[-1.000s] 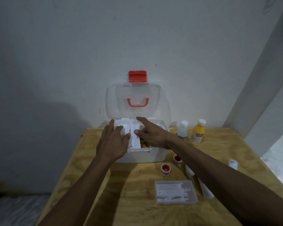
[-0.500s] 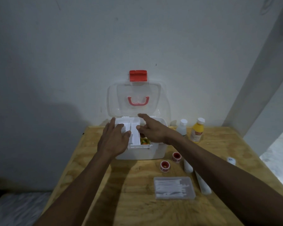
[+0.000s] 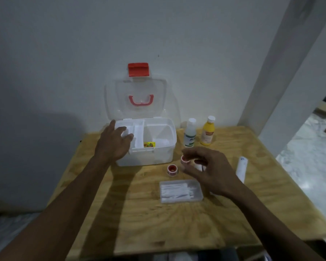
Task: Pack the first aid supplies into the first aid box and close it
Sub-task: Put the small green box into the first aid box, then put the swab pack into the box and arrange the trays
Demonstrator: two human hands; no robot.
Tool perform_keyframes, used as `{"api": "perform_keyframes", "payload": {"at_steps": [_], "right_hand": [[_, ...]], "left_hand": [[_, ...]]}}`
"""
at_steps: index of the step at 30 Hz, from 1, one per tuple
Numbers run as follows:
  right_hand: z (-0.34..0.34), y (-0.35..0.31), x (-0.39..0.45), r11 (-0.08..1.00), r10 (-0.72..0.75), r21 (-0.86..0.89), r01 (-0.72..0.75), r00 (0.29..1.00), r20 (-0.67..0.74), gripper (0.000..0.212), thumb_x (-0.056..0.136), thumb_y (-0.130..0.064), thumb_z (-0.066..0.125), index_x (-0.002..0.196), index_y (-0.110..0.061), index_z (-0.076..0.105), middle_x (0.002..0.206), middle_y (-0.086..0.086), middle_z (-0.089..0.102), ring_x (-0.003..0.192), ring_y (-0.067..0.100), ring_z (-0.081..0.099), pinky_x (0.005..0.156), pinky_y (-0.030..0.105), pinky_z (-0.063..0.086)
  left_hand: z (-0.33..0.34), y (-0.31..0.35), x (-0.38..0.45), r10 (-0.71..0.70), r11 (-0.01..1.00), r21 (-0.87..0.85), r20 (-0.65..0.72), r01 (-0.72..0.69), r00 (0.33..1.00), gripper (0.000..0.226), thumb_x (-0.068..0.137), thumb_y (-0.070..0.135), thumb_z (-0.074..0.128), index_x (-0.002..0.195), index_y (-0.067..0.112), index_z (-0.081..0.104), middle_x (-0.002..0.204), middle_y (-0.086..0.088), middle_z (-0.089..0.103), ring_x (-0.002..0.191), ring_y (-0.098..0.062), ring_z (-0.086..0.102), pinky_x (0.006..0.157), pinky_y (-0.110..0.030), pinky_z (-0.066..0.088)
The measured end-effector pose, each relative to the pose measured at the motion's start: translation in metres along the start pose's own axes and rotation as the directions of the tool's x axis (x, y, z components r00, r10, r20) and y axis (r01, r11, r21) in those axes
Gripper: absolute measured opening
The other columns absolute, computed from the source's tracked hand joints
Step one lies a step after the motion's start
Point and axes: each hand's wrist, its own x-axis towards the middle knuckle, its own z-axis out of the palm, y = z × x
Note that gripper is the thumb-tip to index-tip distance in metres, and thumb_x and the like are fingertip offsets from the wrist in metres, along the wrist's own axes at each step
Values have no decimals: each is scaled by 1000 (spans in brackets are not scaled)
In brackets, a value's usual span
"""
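Right hand: fingers curled down over a small red-centred tape roll on the bench, grip closing on it; whether the roll is already lifted I cannot tell. A white item sits under the same palm, unclear what. Half a second back this hand was over the open box with a finger out; it has since withdrawn to the supplies in front. Reads as one item stowed or checked and the next pick begun.

Left hand: unchanged, fingers loosely spread and resting on the tray at the left end of the first aid box, steadying it, clamped on nothing.

Box: white, near the wall, clear lid standing upright, red latch at the top. Something small and colourful lies inside.

Still unpacked: second tape roll just left of the first; clear case of cotton swabs nearer the person; white tube to the right; white bottle and yellow bottle upright beside the box. Packing looks early; closing is far off.

Bench is bare plywood, pushed against a plain pale wall. White pillar at right, pale floor beyond. Light is dim.
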Motion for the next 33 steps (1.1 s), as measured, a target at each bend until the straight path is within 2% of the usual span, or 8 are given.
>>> {"api": "perform_keyframes", "payload": {"at_steps": [3, 5, 8, 12, 14, 27, 31, 33], "right_hand": [[5, 21, -24, 996, 45, -84, -37, 994, 103, 58, 72, -54, 76, 123, -29, 64, 118, -20, 64, 104, -6, 60, 83, 4, 44], [9, 30, -33, 988, 58, -150, -36, 988, 143, 60, 72, -57, 76, 125, -33, 62, 119, -23, 61, 106, -5, 57, 88, 10, 46], [14, 38, -37, 986, 75, -163, -44, 979, 190, 63, 70, -59, 75, 126, -34, 60, 117, -20, 62, 105, -3, 58, 90, 24, 52], [15, 38, -36, 986, 77, -160, -42, 972, 221, 67, 68, -52, 81, 128, -33, 58, 117, -21, 60, 105, -7, 54, 86, 8, 44], [15, 38, -34, 986, 76, -164, -38, 969, 236, 71, 66, -51, 83, 129, -31, 58, 117, -21, 59, 105, -6, 53, 85, 6, 42], [17, 34, -37, 975, 45, -220, 10, 970, 240, 58, 76, -51, 75, 128, -33, 56, 121, -17, 60, 105, -1, 55, 87, 19, 49], [0, 16, -28, 971, -22, -226, 78, 970, 243, 55, 78, -50, 72, 128, -31, 58, 121, -18, 60, 105, -5, 54, 88, 17, 47], [-16, 0, -14, 970, -60, -220, 104, 978, 200, 60, 75, -53, 73, 128, -27, 61, 126, -14, 61, 111, 0, 56, 93, 22, 48]], "left_hand": [[-4, 9, -7, 44, 998, 44, 21, -44, 999, 42, 99, 35, 45, 136, 15, 53, 157, -10, 26, 143, -35, 25, 116, -45, 23], [-4, 11, -7, 61, 996, 57, 18, -62, 998, 39, 100, 31, 44, 134, 15, 55, 157, -10, 27, 143, -34, 24, 117, -45, 22], [-2, 3, -1, 19, 1000, 12, 0, -19, 1000, 40, 96, 40, 47, 132, 24, 58, 160, -9, 19, 142, -33, 29, 116, -46, 25], [0, 2, 2, 4, 1000, 8, -5, -4, 1000, 41, 96, 42, 47, 131, 25, 59, 160, -9, 17, 142, -33, 28, 116, -44, 24], [1, 1, 2, 10, 1000, 7, -7, -10, 1000, 40, 96, 42, 47, 130, 25, 60, 160, -9, 18, 142, -33, 28, 116, -45, 25], [-2, 1, -2, 22, 1000, 1, 10, -22, 1000, 42, 97, 43, 44, 130, 22, 59, 159, -8, 22, 141, -36, 29, 114, -51, 29], [-8, 7, -9, 30, 999, -16, 9, -30, 999, 38, 98, 39, 45, 127, 22, 62, 157, -9, 26, 140, -35, 30, 114, -47, 29], [-11, 13, -14, 46, 999, -5, 16, -46, 999, 36, 100, 33, 43, 125, 18, 63, 155, -9, 31, 141, -35, 29, 115, -45, 27]]}}
